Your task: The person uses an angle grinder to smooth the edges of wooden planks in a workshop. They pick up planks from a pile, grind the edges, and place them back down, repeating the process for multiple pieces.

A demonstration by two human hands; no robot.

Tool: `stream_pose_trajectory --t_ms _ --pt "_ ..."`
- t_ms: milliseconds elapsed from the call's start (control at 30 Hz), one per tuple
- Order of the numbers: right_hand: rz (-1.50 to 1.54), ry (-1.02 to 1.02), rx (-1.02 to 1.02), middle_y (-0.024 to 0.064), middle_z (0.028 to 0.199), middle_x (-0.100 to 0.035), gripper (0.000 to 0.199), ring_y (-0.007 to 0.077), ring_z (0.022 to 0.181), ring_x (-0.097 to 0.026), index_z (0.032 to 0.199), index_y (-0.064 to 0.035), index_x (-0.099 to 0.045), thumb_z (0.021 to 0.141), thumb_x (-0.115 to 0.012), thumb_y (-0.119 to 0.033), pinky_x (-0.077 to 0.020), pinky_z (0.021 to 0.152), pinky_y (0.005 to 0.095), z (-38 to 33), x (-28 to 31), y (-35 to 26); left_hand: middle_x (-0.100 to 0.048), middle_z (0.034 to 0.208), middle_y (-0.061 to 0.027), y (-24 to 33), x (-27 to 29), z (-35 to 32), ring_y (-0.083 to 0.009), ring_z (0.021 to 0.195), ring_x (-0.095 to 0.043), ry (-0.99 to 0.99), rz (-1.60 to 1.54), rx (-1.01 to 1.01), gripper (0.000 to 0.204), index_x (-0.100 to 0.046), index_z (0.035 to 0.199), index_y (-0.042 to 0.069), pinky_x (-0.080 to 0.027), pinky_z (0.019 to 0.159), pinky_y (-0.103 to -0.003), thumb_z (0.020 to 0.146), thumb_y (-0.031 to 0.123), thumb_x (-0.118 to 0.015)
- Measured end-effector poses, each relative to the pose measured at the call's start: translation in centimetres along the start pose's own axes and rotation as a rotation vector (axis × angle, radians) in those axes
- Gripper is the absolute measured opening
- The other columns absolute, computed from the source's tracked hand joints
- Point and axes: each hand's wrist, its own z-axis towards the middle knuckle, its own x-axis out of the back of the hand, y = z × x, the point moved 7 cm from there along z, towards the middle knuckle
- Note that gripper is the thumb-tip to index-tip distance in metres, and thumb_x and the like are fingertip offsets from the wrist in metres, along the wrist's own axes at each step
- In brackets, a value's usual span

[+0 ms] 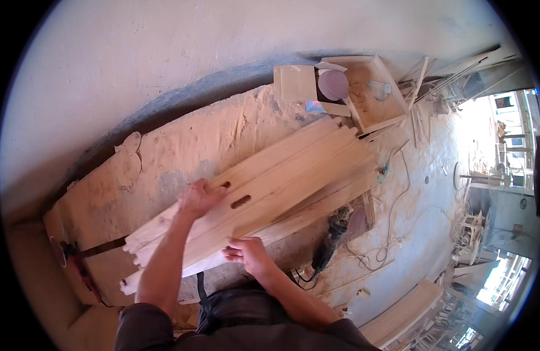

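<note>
Several pale wooden planks lie side by side and partly overlapping, slanting across the bench in front of me. Two dark oblong slots are cut near their middle. My left hand is closed at the far edge of the upper plank, its fingertips beside the smaller slot. At the near edge of the same wood is my right hand, its fingers curled and pinching the edge. Another plank rests lower, partly hidden beneath the upper ones.
Behind the planks, a wooden tray stands beside a cardboard box and purple sanding discs. A black power tool with a cord is right of my hands. A red grinder lies far left. The dusty bench borders a wall.
</note>
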Motion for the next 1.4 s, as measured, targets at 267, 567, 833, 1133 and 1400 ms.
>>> stream_pose_trajectory --t_ms 267,567,833,1133,1400 --pt "-0.060 -0.184 -0.021 0.0089 0.093 -0.061 0.047 0.0249 0.074 -0.061 0.120 -0.0009 -0.058 0.089 -0.082 -0.026 -0.0544 0.075 0.0397 12.3 -14.7 -1.2 -0.069 0.132 -0.0200 -7.0 10.9 3.9 -0.0375 0.124 -0.063 0.361 0.017 -0.155 0.074 -0.058 0.144 0.006 -0.047 0.108 -0.046 0.086 0.049 -0.076" --pt "-0.021 -0.057 0.481 -0.0002 0.076 -0.059 0.014 0.0099 0.068 -0.057 0.079 -0.0084 -0.061 0.087 -0.071 -0.006 -0.0437 0.058 0.0246 7.2 -5.3 -7.5 -0.051 0.143 -0.0258 -8.4 7.0 2.4 -0.0431 0.137 -0.044 0.537 0.178 -0.299 0.083 -0.049 0.148 0.008 -0.036 0.116 -0.054 0.078 0.032 -0.085" --pt "0.050 0.581 0.355 0.0042 0.080 -0.061 0.004 0.0163 0.076 -0.063 0.091 -0.0092 -0.061 0.091 -0.064 -0.010 -0.0522 0.068 0.0305 -2.8 14.2 -3.5 -0.049 0.142 -0.0284 2.5 -5.5 -11.2 -0.0466 0.135 -0.044 0.233 0.266 -0.538 0.102 -0.047 0.146 0.004 -0.032 0.118 -0.057 0.063 0.039 -0.094" --pt "0.251 0.356 0.065 0.0197 0.119 -0.062 0.047 0.0371 0.110 -0.064 0.127 -0.0009 -0.059 0.086 -0.070 -0.021 -0.0531 0.096 0.0529 0.6 12.4 -1.0 -0.063 0.135 -0.0238 5.0 -9.2 -2.5 -0.0421 0.131 -0.055 -0.097 0.142 -0.139 0.089 -0.057 0.140 0.001 -0.042 0.111 -0.053 0.078 0.059 -0.081" --pt "0.294 0.470 0.195 0.0200 0.117 -0.066 0.037 0.0382 0.112 -0.066 0.117 0.0018 -0.063 0.082 -0.067 -0.010 -0.0527 0.099 0.0550 0.6 12.6 1.7 -0.070 0.124 -0.0240 5.7 -7.0 -4.0 -0.0397 0.121 -0.063 -0.247 0.147 -0.211 0.082 -0.065 0.132 0.000 -0.047 0.107 -0.049 0.073 0.054 -0.084"
